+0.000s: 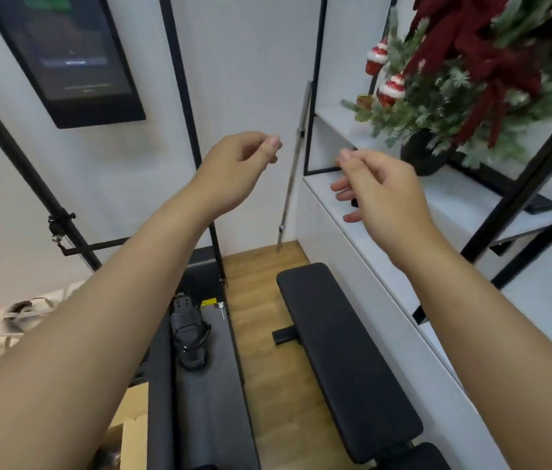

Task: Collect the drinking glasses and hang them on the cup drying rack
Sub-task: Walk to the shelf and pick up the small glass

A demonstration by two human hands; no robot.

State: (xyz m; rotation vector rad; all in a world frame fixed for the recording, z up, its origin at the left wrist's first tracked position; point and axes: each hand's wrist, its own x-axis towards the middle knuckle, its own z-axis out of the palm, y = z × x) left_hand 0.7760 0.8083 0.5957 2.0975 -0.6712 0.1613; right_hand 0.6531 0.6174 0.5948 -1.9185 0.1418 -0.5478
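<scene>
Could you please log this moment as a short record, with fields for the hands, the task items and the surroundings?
left hand: raised, fingers curled, holding nothing
right hand: raised, fingers loosely curled, holding nothing
drinking glasses: none in view
cup drying rack: not in view
floor: black padded bench on wooden boards
wall: dark screen; metal bar leaning in the corner
white shelf: festive plant in a dark pot, with red ornaments
task status: not started, judging by the empty hands
</scene>
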